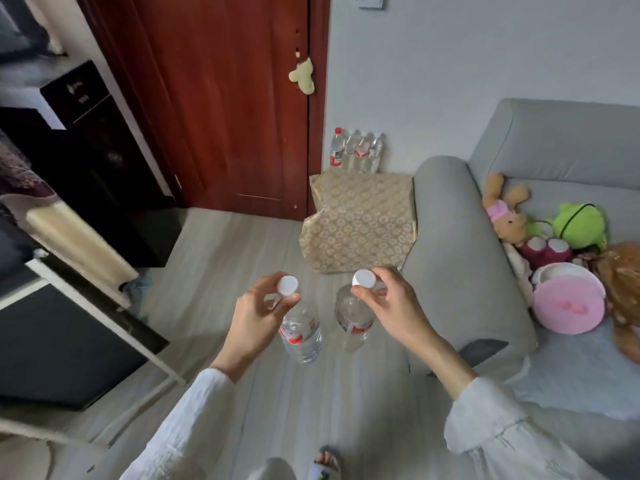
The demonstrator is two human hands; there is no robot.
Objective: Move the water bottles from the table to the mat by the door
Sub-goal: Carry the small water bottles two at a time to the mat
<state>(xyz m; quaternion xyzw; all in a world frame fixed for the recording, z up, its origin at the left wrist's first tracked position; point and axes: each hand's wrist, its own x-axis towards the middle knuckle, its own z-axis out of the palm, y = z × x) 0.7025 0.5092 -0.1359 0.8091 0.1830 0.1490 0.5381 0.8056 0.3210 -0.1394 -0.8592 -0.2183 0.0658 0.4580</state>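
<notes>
Necks of both carried bottles are hidden behind fingers. Left hand pinches the left bottle just under its white cap; right hand likewise pinches the right bottle. Both hang above the floor, short of the patterned mat (four bottles, blurred, line its far edge by the door).

Two clear plastic white-capped water bottles hang held by their necks; four more bottles stand beside the patterned beige mat.
</notes>
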